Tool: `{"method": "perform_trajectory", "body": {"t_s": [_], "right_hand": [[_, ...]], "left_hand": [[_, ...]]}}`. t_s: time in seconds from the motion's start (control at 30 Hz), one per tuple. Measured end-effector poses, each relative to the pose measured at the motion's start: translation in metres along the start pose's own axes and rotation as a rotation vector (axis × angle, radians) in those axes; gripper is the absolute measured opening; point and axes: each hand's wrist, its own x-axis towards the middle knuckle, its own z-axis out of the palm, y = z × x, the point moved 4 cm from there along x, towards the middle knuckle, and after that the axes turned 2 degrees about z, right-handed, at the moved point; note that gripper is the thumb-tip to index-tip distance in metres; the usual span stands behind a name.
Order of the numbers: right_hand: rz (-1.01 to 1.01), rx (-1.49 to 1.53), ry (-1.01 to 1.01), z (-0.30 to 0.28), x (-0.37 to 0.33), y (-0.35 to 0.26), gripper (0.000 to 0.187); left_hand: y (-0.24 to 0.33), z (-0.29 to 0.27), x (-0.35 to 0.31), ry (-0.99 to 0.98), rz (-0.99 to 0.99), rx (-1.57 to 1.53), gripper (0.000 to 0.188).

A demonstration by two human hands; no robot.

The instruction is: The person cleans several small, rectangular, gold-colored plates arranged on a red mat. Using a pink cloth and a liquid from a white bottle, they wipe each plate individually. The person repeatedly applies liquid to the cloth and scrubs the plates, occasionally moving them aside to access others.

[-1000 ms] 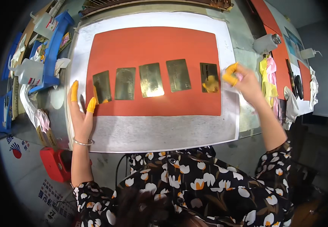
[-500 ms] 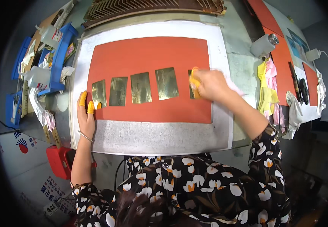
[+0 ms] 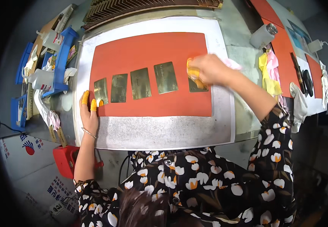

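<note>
Several thin, shiny metal cards lie in a row on an orange-red mat (image 3: 145,45). My right hand (image 3: 211,70), with yellow finger cots, presses down over the rightmost card (image 3: 198,87) and covers its upper part. Its fingers are closed, and a pale pink cloth (image 3: 232,64) sticks out on its far right side. My left hand (image 3: 88,109), also in yellow finger cots, rests at the mat's left edge with fingers apart. Its fingertips are by the lower corner of the leftmost card (image 3: 100,90). Between the hands lie a second card (image 3: 119,88), a middle card (image 3: 140,84) and a large card (image 3: 165,77).
A slotted rack (image 3: 148,6) stands beyond the white-bordered board (image 3: 164,132). To the left are blue bins (image 3: 62,56) and squeeze bottles (image 3: 42,79). A grey bottle (image 3: 263,36) and yellow and pink cloths (image 3: 270,77) sit on the right. A red container (image 3: 64,160) is below left.
My right hand has shifted slightly over the rightmost card, showing more of its lower edge. My left hand stays by the leftmost card. The whole view has shifted a little.
</note>
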Motion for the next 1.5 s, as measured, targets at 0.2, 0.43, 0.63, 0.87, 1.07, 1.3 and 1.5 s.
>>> {"method": "perform_trajectory", "body": {"t_s": [0.2,0.43,0.63,0.87,1.07,1.3,1.5], "right_hand": [[-0.009,-0.044,0.023,0.002,-0.019,-0.009,0.009],[0.069,0.006,0.046,-0.003,-0.010,0.014,0.010],[-0.066,-0.031,-0.166,-0.002,-0.036,-0.011,0.011],[-0.267,-0.028,-0.388,0.009,-0.096,-0.048,0.010],[0.122,0.119,0.015,-0.023,-0.137,-0.030,0.012],[0.626,0.896,0.384,-0.008,-0.126,0.013,0.006],[0.429,0.809,0.412,-0.005,-0.123,0.006,0.005]], "left_hand": [[-0.002,0.002,-0.002,0.012,-0.001,0.014,0.036],[0.001,0.001,0.006,0.028,-0.051,-0.100,0.036],[-0.011,0.002,0.002,0.037,-0.038,-0.081,0.036],[-0.018,-0.003,-0.008,0.057,-0.165,-0.346,0.041],[0.075,0.023,0.029,-0.068,0.091,-0.132,0.058],[0.187,0.106,0.064,-0.514,0.389,0.256,0.102],[0.185,0.126,0.068,-0.642,0.378,0.266,0.083]]}}
